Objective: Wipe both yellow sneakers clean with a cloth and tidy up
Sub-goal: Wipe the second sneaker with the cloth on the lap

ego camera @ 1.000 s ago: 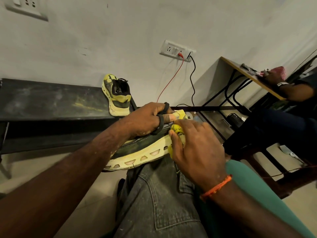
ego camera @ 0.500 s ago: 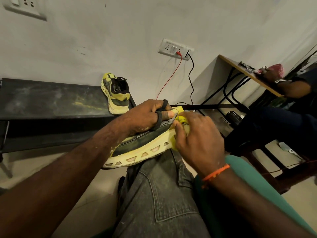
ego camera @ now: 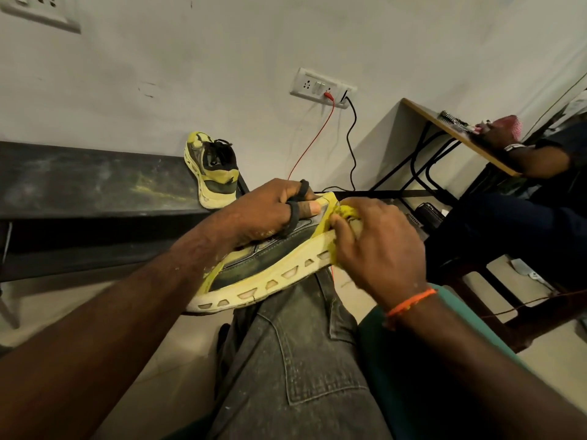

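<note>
A yellow sneaker [ego camera: 270, 265] lies on its side across the person's knee, on the grey jeans [ego camera: 305, 360], its pale perforated sole facing the camera. The left hand [ego camera: 263, 214] clamps down on the sneaker's dark upper, fingers curled over it with black lace loops around two of them. At the far end of that sneaker, the right hand [ego camera: 378, 246] — an orange thread band at its wrist — bunches a yellow cloth [ego camera: 344, 212] in curled fingers and presses it against the shoe's yellow edge. Beyond the held sneaker, the second yellow sneaker [ego camera: 214, 169] stands on the end of a dark bench [ego camera: 89, 182] by the wall. Above the held sneaker a wall socket [ego camera: 322, 87] carries a red and a black cable.
</note>
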